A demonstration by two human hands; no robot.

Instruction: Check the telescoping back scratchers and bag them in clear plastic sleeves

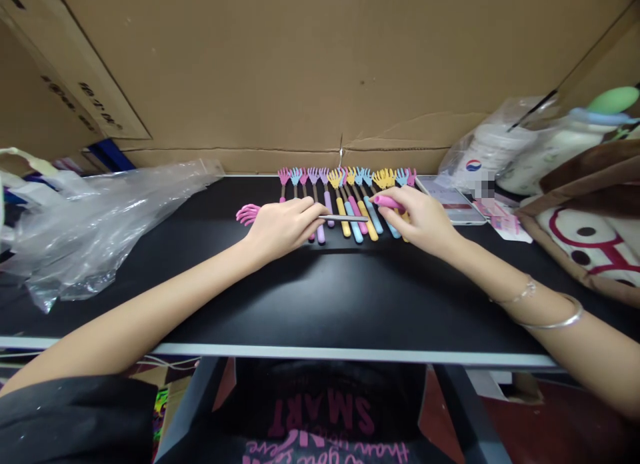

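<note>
My left hand (287, 229) is closed around a back scratcher (345, 218). Its pink claw-shaped head (247, 215) sticks out on the left, and its bare metal rod points right. A pink handle (387, 202) is pinched between the thumb and fingers of my right hand (425, 221). The rod's tip and the handle's end look apart, the handle slightly higher. Behind and beneath both hands, several back scratchers (347, 227) in pink, blue, purple and yellow lie side by side on the black table (320, 297), claws toward the cardboard. My hands partly hide some of them.
A clear plastic bag (115, 217) lies on the left. At the right are a phone-like device (453, 204), a pink-and-white card (505, 223), a bagged white cup (495, 151) and a brown bag (590, 217). A cardboard wall (280, 71) closes off the back.
</note>
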